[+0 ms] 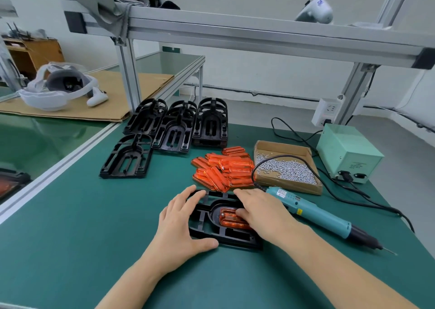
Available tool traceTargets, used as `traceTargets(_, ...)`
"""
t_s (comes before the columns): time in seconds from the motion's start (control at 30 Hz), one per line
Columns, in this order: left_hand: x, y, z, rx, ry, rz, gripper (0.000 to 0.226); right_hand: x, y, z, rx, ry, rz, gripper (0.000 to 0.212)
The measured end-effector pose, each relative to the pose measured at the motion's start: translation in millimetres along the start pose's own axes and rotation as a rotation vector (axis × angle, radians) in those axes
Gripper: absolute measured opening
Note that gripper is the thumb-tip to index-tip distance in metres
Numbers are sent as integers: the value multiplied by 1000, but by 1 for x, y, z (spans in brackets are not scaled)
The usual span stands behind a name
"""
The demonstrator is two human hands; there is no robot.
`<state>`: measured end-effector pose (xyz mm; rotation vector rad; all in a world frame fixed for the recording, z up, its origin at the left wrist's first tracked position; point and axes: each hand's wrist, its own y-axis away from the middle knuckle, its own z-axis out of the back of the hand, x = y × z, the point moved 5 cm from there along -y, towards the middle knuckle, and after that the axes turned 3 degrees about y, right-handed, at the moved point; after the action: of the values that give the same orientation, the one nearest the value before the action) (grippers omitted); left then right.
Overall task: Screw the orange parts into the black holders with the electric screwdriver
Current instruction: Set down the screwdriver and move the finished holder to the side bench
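The green bench carries everything, under an aluminium frame. At its right rear stands a pale green power box, and in front of that a cardboard tray of loose screws, too many to count.

Spare black holders wait at the back: one lies alone at left, and behind it sit three stacks whose depth cannot be counted. Between them and the tray is a heap of orange parts, roughly ten.

One electric screwdriver lies just right of the work, its long axis slanting from the far left to the near right, bit end toward the near right edge. The right hand is much the nearer to it.

The working holder lies flat before the person. The left hand, fingers spread and nearly straight, rests on its left side, thumb on the bench. The right hand lies relaxed, its fingertips on the single orange part seated in the recess; neither grip closes on anything. No screw is seen there yet.
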<state>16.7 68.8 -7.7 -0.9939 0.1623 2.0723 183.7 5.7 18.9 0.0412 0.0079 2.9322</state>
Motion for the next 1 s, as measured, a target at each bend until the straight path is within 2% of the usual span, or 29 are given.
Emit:
traceTargets(0.2,5,0,-2,19,8,8,94,-6,-1,-2,-8,-122,-17,52)
traceTargets(0.27,7,1,-1,13,13,15,94,-10,-1,-2,20,-231,-45,52)
traceTargets(0.43,16,4,7,-38,83,92,88,-13,-2,4,1,-566,-91,33)
traceTargets(0.6,23,11,23,-265,330,211,71,4,-12,12,-109,-728,-113,33)
traceTargets(0.73,33,14,33,-382,680,329,55,37,-28,19,-168,-817,-75,37)
traceTargets(0.9,41,21,57,-468,859,334,89,85,-52,15,-151,-800,-10,44)
traceTargets(1.0,51,25,75,-553,879,335,82,114,-64,9,-112,-802,21,49)
